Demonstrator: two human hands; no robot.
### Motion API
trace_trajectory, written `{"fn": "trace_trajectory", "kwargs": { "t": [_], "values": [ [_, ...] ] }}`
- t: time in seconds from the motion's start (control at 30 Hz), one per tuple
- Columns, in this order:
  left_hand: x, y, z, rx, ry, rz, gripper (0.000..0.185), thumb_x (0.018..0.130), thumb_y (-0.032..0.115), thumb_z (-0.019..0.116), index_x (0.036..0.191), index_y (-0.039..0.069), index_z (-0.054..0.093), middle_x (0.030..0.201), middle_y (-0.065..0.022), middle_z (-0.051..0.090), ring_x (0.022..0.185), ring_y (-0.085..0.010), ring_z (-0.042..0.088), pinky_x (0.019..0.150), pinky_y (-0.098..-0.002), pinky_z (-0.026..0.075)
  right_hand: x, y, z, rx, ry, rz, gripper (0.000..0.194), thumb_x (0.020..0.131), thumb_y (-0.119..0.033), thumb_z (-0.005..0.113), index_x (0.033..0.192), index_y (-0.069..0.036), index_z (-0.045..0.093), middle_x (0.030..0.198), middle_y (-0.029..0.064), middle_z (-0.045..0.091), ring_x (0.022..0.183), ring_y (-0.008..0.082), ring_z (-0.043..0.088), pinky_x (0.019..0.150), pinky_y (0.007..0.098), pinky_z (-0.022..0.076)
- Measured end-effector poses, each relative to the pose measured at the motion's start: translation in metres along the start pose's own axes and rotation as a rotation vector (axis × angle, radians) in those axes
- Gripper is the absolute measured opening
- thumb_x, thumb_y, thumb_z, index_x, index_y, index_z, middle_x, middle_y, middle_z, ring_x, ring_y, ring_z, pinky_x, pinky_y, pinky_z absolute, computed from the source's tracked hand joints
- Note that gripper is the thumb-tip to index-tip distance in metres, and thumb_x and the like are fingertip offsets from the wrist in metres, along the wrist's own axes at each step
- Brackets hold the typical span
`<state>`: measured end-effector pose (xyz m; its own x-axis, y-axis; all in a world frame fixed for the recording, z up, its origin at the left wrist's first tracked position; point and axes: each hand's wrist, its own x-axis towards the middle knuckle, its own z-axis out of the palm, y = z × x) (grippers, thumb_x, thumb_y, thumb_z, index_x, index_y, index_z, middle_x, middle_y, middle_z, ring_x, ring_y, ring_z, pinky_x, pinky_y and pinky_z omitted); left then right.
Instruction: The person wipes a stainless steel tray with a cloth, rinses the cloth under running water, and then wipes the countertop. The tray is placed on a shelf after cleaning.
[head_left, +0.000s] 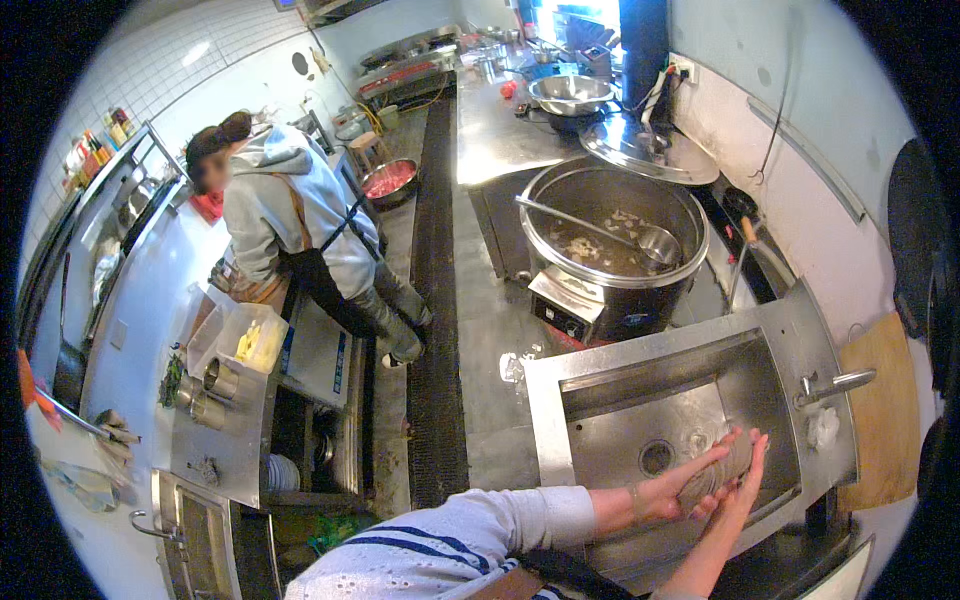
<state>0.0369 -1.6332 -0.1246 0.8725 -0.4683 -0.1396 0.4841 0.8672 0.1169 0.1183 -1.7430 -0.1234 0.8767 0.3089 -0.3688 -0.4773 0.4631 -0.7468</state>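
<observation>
Both of my hands are over the stainless steel sink, close together around a rounded, grey, ridged item. I cannot tell exactly what the item is. My left hand supports it from the left, with the fingers partly curled beneath. On the other side, my right hand presses against it with its fingers extended upward. The sink's round drain shows just left of my hands. A metal faucet stands on the sink's right rim.
Beyond the sink stands a large pot of broth with a ladle in it; its lid rests behind. At the left, a person bends over a counter near a plastic tub. A floor drain grate runs between.
</observation>
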Motion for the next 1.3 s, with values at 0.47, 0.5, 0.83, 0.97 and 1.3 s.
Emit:
{"fn": "trace_trajectory", "kwargs": {
  "t": [0.47, 0.5, 0.83, 0.97, 1.3],
  "values": [
    [-0.029, -0.005, -0.023, 0.002, -0.124, -0.456, 0.064, 0.082, 0.072, 0.05, 0.106, 0.013, 0.06, 0.09, -0.0052, 0.065, 0.075, -0.0171, 0.064, 0.054, -0.0308, 0.054, -0.038, -0.063, 0.086, -1.027, -0.649, -0.448, 0.026, 0.071, -0.009, 0.066, 0.096, -0.007, 0.066, 0.064, 0.0022, 0.056, 0.06, 0.0147, 0.058, 0.056, 0.0307, 0.0486],
    [-0.028, -0.006, -0.022, 0.021, -0.094, -0.376, 0.062, 0.084, 0.068, 0.053, 0.108, 0.012, 0.059, 0.092, -0.0055, 0.064, 0.08, -0.0184, 0.064, 0.061, -0.0315, 0.055, -0.047, -0.066, 0.095, -1.207, -0.762, -0.686, 0.03, 0.069, -0.008, 0.066, 0.098, -0.006, 0.068, 0.064, 0.0027, 0.058, 0.062, 0.0147, 0.06, 0.056, 0.0313, 0.049],
    [-0.046, 0.034, 0.038, 0.745, -0.004, 0.683, 0.035, 0.085, 0.009, 0.065, 0.116, 0.006, 0.051, 0.105, -0.0051, 0.059, 0.1, -0.0139, 0.057, 0.087, -0.0252, 0.047, -0.096, -0.037, 0.094, -1.083, -0.579, -1.437, 0.019, 0.079, -0.013, 0.065, 0.096, -0.006, 0.064, 0.068, 0.0053, 0.055, 0.062, 0.0216, 0.056, 0.066, 0.0395, 0.053],
    [-0.022, 0.046, 0.078, 0.133, 0.118, 0.489, 0.029, 0.077, 0.002, 0.068, 0.102, 0.007, 0.054, 0.087, -0.0029, 0.061, 0.083, -0.0124, 0.06, 0.075, -0.0253, 0.05, -0.089, -0.012, 0.079, -0.364, -0.064, -1.174, 0.039, 0.093, -0.025, 0.05, 0.123, -0.001, 0.051, 0.073, 0.0004, 0.049, 0.068, 0.0133, 0.05, 0.083, 0.0362, 0.0472],
    [-0.019, 0.031, 0.059, 1.565, -0.491, 1.27, 0.018, 0.073, 0.02, 0.067, 0.083, 0.007, 0.06, 0.083, -0.0116, 0.058, 0.081, -0.0337, 0.058, 0.068, -0.0434, 0.046, -0.042, 0.016, 0.026, -0.165, -0.005, -0.193, 0.049, 0.102, -0.029, 0.039, 0.142, -0.001, 0.038, 0.067, -0.0069, 0.028, 0.064, 0.0045, 0.032, 0.06, 0.0196, 0.0304]
  ]
}}
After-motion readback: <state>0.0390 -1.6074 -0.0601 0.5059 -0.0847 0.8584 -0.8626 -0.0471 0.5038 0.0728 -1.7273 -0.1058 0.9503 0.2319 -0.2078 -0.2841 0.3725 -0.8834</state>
